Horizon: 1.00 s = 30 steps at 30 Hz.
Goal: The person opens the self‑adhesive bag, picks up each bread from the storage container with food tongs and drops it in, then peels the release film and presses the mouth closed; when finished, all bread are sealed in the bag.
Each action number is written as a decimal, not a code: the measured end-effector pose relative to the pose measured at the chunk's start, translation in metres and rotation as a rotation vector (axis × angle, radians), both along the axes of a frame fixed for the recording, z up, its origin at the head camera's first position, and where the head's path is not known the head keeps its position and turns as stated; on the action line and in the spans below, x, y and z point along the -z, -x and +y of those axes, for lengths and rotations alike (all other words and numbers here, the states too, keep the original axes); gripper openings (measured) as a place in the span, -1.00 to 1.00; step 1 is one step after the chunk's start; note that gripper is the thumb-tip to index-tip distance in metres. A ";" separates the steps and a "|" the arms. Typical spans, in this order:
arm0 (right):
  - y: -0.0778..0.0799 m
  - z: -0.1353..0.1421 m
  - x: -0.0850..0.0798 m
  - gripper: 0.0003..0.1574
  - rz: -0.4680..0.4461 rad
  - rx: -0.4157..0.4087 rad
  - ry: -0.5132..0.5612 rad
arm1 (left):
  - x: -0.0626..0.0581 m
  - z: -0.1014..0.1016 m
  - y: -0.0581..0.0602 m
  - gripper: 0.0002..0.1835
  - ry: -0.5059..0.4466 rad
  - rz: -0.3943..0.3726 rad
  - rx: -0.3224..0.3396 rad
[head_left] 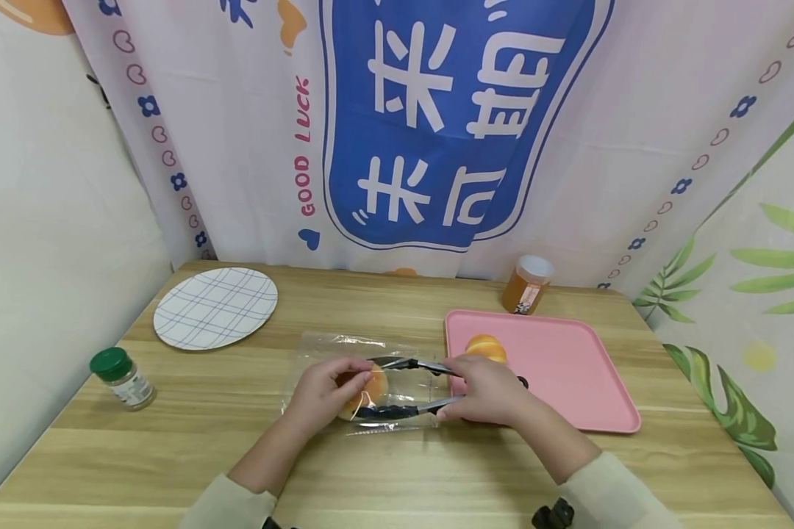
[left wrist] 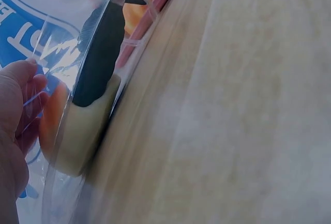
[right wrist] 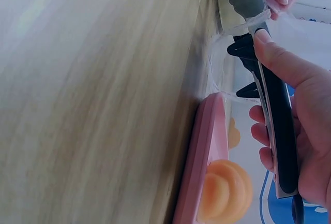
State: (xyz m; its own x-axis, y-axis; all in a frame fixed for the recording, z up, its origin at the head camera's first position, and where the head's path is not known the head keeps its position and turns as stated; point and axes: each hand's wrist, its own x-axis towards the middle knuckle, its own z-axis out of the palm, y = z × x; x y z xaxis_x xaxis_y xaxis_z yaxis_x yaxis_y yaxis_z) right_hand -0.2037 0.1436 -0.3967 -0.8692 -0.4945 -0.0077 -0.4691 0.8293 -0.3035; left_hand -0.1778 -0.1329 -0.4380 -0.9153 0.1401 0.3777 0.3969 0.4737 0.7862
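My left hand [head_left: 326, 395] pinches the upper layer of a clear plastic bag [head_left: 317, 347] between thumb and fingers. Inside the bag lies a round bread bun [head_left: 375, 383], orange-brown on top and pale at the side [left wrist: 85, 138]. My right hand [head_left: 488, 389] grips a pair of metal tongs [right wrist: 282, 136] with black handles and dark scalloped heads. The tongs reach through the bag's mouth, and their spread heads [left wrist: 101, 53] stand on either side of the bun. In the left wrist view, one head touches the bun or lies right against it.
A pink tray [head_left: 598, 353] on the right holds another bun [head_left: 486, 345]. Behind it stands an orange jar [head_left: 526, 286] with a white lid. On the left are a checked plate [head_left: 215, 308] and a green-capped shaker [head_left: 122, 378]. A printed curtain [head_left: 251, 147] hangs behind the table.
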 end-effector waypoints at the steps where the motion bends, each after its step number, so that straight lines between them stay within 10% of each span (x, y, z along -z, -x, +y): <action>1: 0.000 -0.001 0.000 0.01 -0.002 -0.001 0.004 | 0.000 0.000 0.000 -0.90 -0.001 -0.004 0.000; 30: 0.000 -0.016 0.004 0.02 0.036 -0.046 0.027 | -0.006 0.003 -0.004 -0.86 -0.003 -0.034 -0.006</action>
State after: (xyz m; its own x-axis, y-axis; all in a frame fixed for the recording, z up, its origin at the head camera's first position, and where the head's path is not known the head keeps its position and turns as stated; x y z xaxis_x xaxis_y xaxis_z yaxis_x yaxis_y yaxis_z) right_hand -0.2035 0.1277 -0.4008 -0.8451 -0.5333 0.0372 -0.5174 0.7985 -0.3078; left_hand -0.1738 -0.1302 -0.4322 -0.9284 0.1339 0.3466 0.3671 0.4736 0.8006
